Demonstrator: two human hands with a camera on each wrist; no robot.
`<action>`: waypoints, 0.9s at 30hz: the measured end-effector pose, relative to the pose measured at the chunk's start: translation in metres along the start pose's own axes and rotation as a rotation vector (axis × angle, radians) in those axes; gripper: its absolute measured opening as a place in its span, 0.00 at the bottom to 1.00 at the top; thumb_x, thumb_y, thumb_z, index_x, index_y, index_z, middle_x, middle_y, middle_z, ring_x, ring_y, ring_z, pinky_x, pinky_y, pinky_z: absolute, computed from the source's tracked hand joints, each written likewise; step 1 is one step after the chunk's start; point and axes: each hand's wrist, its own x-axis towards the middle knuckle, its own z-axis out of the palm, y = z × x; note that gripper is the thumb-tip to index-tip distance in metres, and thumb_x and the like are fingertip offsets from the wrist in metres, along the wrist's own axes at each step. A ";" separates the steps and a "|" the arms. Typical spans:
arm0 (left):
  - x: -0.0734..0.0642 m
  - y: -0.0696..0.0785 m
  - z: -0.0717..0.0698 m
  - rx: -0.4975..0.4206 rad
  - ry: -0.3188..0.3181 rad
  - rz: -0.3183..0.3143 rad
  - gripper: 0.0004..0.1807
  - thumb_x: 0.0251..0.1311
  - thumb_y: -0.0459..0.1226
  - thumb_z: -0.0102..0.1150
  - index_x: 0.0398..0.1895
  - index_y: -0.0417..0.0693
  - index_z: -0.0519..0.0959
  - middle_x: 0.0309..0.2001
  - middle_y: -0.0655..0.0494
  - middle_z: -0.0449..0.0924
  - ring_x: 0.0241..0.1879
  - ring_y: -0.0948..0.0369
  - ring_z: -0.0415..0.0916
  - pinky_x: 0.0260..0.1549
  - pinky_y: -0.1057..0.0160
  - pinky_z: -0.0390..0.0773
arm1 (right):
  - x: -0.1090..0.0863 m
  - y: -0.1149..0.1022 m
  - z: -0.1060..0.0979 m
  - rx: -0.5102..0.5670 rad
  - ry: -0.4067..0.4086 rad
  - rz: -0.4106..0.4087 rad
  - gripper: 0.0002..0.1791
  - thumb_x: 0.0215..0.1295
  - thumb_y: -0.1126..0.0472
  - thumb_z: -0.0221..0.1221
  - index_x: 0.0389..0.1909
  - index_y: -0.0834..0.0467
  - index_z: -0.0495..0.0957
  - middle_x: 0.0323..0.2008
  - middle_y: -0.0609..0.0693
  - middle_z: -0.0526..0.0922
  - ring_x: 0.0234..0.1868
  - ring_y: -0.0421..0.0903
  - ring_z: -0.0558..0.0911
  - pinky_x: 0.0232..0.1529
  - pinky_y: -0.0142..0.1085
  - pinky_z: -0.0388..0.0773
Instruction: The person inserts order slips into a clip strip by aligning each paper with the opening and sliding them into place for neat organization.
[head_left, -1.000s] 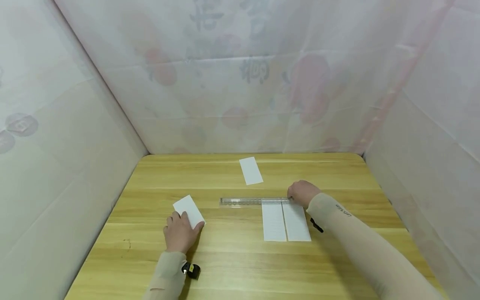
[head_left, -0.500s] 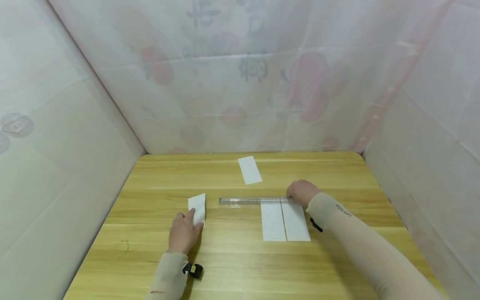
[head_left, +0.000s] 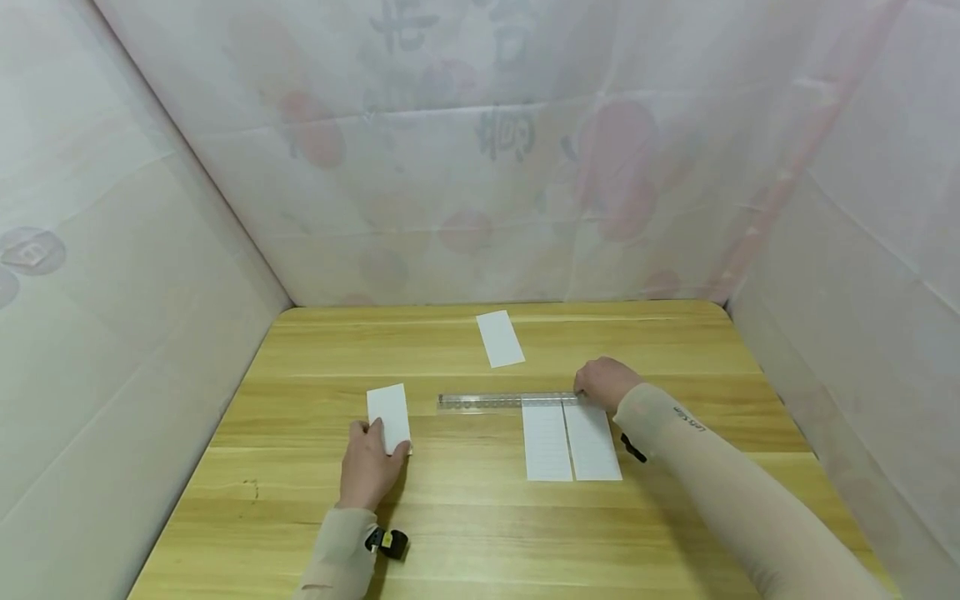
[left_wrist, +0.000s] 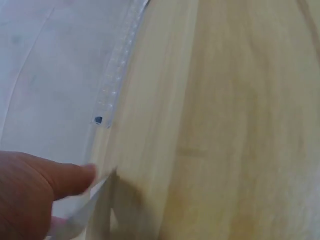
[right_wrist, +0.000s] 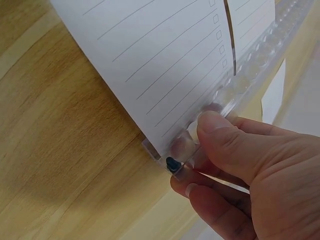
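My left hand [head_left: 370, 471] pinches a white paper slip [head_left: 390, 417] between thumb and fingers, left of the ruler. In the left wrist view the slip's near edge [left_wrist: 82, 217] stands up off the wood beneath the thumb. A clear plastic ruler [head_left: 480, 403] lies crosswise along the top edges of two lined paper sheets, the left one [head_left: 546, 446] and the right one [head_left: 594, 446], side by side with a thin gap. My right hand [head_left: 606, 383] grips the ruler's right end; the right wrist view shows thumb [right_wrist: 217, 122] on top and fingers below.
Another white slip [head_left: 500, 339] lies tilted near the back of the wooden table [head_left: 465, 533]. Printed cloth walls [head_left: 465, 192] enclose the table at the back and both sides.
My left hand has shifted slightly right and turned its slip from a leftward slant to nearly straight; midway the slip looked bent. The right hand and ruler have stayed put.
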 end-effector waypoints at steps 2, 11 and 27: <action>0.000 0.000 0.000 -0.008 0.012 -0.006 0.34 0.62 0.44 0.61 0.60 0.24 0.69 0.54 0.31 0.65 0.48 0.40 0.74 0.46 0.45 0.76 | 0.000 0.000 0.000 0.000 0.007 -0.007 0.09 0.58 0.70 0.64 0.36 0.55 0.87 0.37 0.48 0.86 0.37 0.46 0.84 0.37 0.37 0.80; -0.001 0.001 -0.005 -0.148 0.087 -0.013 0.16 0.69 0.31 0.47 0.52 0.27 0.77 0.48 0.35 0.74 0.47 0.43 0.75 0.43 0.48 0.78 | -0.001 -0.001 0.000 -0.035 0.012 -0.004 0.10 0.57 0.70 0.65 0.36 0.53 0.88 0.37 0.48 0.86 0.38 0.47 0.83 0.38 0.38 0.80; -0.009 0.017 -0.003 -0.437 0.068 -0.081 0.12 0.65 0.29 0.52 0.47 0.38 0.81 0.43 0.45 0.77 0.30 0.58 0.72 0.22 0.66 0.72 | -0.005 0.010 -0.005 -0.021 -0.013 -0.001 0.09 0.60 0.66 0.65 0.40 0.54 0.87 0.39 0.48 0.86 0.40 0.48 0.84 0.42 0.41 0.80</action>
